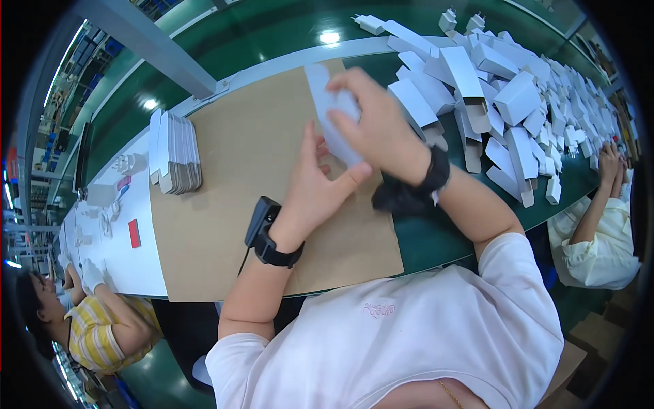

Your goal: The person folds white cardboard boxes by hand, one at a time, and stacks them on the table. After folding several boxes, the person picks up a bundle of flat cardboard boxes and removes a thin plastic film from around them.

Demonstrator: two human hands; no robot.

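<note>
A white carton [334, 112], narrow and smeared by motion, is over the brown cardboard sheet [238, 136]. My right hand [378, 123] grips it from the right, fingers and thumb bent over its face. Close to the carton's lower end, my left hand [315, 184] is open, with its thumb and fingers spread apart. Whether the left hand touches the carton, I cannot tell. A black strap with a small device [267, 232] circles my left wrist, and a dark band [436, 170] is on the right one.
Flattened white cartons [177, 153] stand in a neat row at left on the sheet. To the right, a large heap of opened white boxes [470, 75] and white plug adapters [572, 140] covers the green table. Co-workers sit at left [109, 327] and right [593, 232]. A metal post [153, 44] rises behind.
</note>
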